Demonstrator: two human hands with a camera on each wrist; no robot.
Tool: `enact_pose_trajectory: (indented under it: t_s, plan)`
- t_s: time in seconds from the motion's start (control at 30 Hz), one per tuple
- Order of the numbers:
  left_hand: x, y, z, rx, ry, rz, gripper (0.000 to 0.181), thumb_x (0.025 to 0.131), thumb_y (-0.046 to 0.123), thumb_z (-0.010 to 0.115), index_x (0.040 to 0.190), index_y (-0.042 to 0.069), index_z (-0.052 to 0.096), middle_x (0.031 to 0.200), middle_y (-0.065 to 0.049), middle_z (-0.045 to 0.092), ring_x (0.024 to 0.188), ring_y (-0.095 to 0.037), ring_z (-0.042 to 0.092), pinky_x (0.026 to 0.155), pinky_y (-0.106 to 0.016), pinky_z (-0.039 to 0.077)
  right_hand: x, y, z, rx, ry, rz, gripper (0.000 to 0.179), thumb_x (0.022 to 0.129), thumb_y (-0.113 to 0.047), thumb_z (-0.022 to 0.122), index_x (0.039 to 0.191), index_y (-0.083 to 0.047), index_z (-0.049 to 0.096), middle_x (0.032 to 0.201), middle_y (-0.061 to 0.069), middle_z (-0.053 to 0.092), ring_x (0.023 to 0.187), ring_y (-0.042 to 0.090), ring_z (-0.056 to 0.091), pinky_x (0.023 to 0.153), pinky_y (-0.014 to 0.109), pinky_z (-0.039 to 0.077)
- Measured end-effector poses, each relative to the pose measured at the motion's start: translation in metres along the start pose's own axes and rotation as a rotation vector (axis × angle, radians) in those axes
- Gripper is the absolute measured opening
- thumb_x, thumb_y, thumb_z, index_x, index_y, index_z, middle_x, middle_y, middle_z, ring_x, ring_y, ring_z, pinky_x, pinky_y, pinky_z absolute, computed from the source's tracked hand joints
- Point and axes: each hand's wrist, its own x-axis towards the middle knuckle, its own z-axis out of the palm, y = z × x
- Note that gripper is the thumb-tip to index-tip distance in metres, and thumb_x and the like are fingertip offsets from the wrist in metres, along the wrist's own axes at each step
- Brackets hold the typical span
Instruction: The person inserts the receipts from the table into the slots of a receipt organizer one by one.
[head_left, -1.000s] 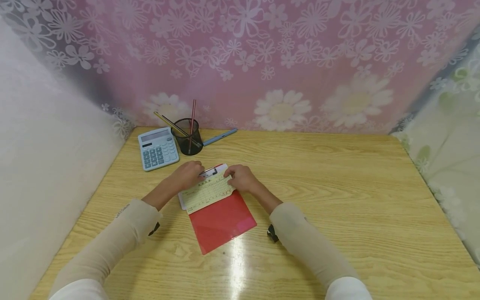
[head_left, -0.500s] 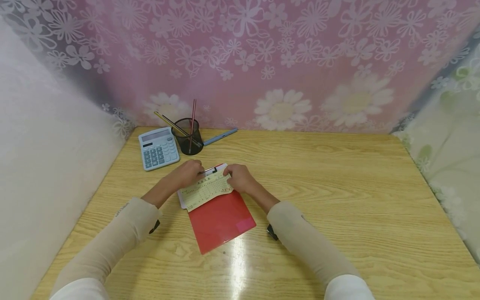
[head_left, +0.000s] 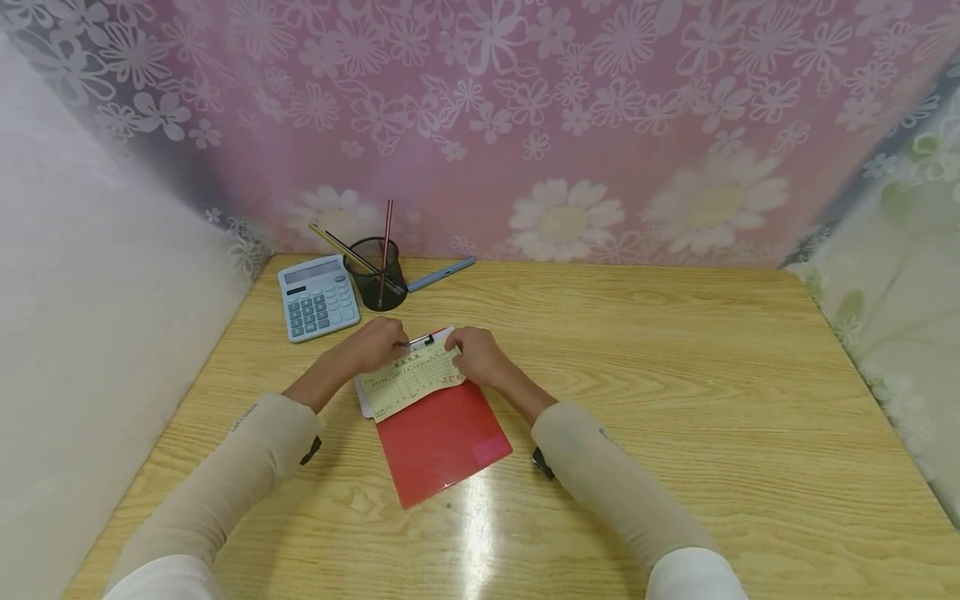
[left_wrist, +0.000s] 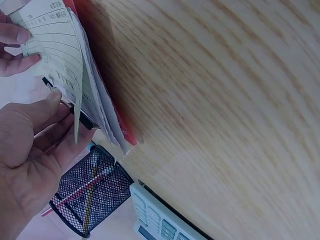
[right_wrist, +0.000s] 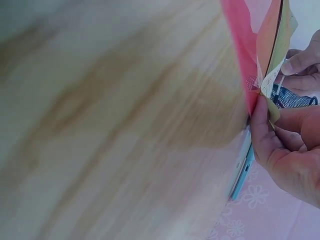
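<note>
A red clipboard (head_left: 442,450) lies slanted on the table, its metal clip (head_left: 422,340) at the far end. Yellow printed forms (head_left: 412,387) cover its upper half, with white paper (head_left: 366,402) showing at their left edge. My left hand (head_left: 378,343) grips the clip; in the left wrist view its thumb (left_wrist: 52,97) presses one side and the fingers lie behind. At the upper right corner my right hand (head_left: 480,357) pinches the yellow forms between thumb and fingers (right_wrist: 262,125). Seen from the right wrist, the sheets (right_wrist: 274,45) bow up from the red board.
Behind the left hand stand a light blue calculator (head_left: 318,298) and a black mesh pen cup (head_left: 375,275) with pencils in it. A blue pen (head_left: 441,273) lies right of the cup. Walls with floral cloth (head_left: 562,125) bound the wooden table (head_left: 675,417).
The lower edge of the yellow forms has become wavy and drawn slightly up toward the clip. The clipboard has shifted a touch left; both hands keep nearly the same places.
</note>
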Motion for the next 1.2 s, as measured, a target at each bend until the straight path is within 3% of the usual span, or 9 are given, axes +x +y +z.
enact_pose_trajectory:
  t_s: [0.1,0.3,0.6,0.73,0.87,0.97,1.2]
  plan:
    - [0.000,0.000,0.000,-0.006,-0.003,-0.002,0.039,0.090,0.003,0.061,0.054,0.010,0.046,0.058,0.001,0.037,0.056,-0.012,0.031,0.058,-0.027,0.030,0.001,0.000,0.001,-0.007,0.001,-0.005,0.024,0.091,0.002,0.050,0.111,-0.001,0.064,0.100,0.012,0.061,0.083,0.018,0.046,0.077,0.031,0.042]
    - [0.000,-0.003,0.001,0.028,0.001,0.009,0.028,0.090,0.005,0.061,0.062,0.006,0.059,0.062,-0.002,0.048,0.057,-0.012,0.035,0.058,-0.026,0.031,0.003,-0.003,0.000,-0.058,-0.020,0.003,0.022,0.089,0.002,0.053,0.107,-0.003,0.066,0.105,0.011,0.063,0.091,0.020,0.051,0.078,0.029,0.045]
    - [0.000,-0.001,0.002,0.030,0.008,0.007,0.030,0.089,0.003,0.061,0.059,0.005,0.057,0.060,-0.001,0.041,0.057,-0.012,0.031,0.056,-0.025,0.029,0.004,-0.004,0.005,0.027,-0.015,0.063,0.030,0.092,0.003,0.045,0.118,0.001,0.061,0.125,0.016,0.056,0.070,0.020,0.058,0.051,0.022,0.047]
    - [-0.001,0.001,0.002,0.042,0.025,-0.003,0.032,0.090,0.004,0.060,0.058,0.006,0.057,0.059,-0.001,0.042,0.057,-0.012,0.032,0.056,-0.025,0.030,0.006,-0.003,0.007,0.004,0.010,0.057,0.032,0.092,0.002,0.047,0.121,0.000,0.060,0.126,0.016,0.056,0.091,0.025,0.059,0.054,0.024,0.049]
    - [-0.001,0.002,0.005,0.066,0.050,-0.006,0.032,0.089,0.002,0.058,0.058,0.007,0.057,0.059,-0.001,0.046,0.056,-0.012,0.033,0.055,-0.025,0.031,0.009,-0.002,0.008,-0.029,0.013,0.047,0.034,0.091,0.002,0.049,0.123,-0.001,0.060,0.129,0.017,0.055,0.106,0.027,0.055,0.070,0.028,0.051]
    - [-0.001,0.001,0.007,0.091,0.061,-0.006,0.031,0.089,0.002,0.058,0.058,0.008,0.056,0.061,-0.003,0.048,0.056,-0.012,0.035,0.055,-0.026,0.033,0.014,0.006,0.013,-0.055,0.022,0.018,0.035,0.090,0.000,0.050,0.123,-0.002,0.060,0.128,0.015,0.056,0.106,0.024,0.052,0.077,0.027,0.047]
    - [-0.002,0.005,0.011,0.184,0.052,-0.052,0.011,0.084,0.008,0.069,0.075,0.002,0.067,0.073,-0.010,0.058,0.064,-0.018,0.055,0.059,-0.031,0.045,0.009,-0.005,0.010,-0.068,-0.005,0.072,0.037,0.091,0.002,0.051,0.128,-0.002,0.056,0.134,0.014,0.052,0.089,0.023,0.061,0.060,0.025,0.049]
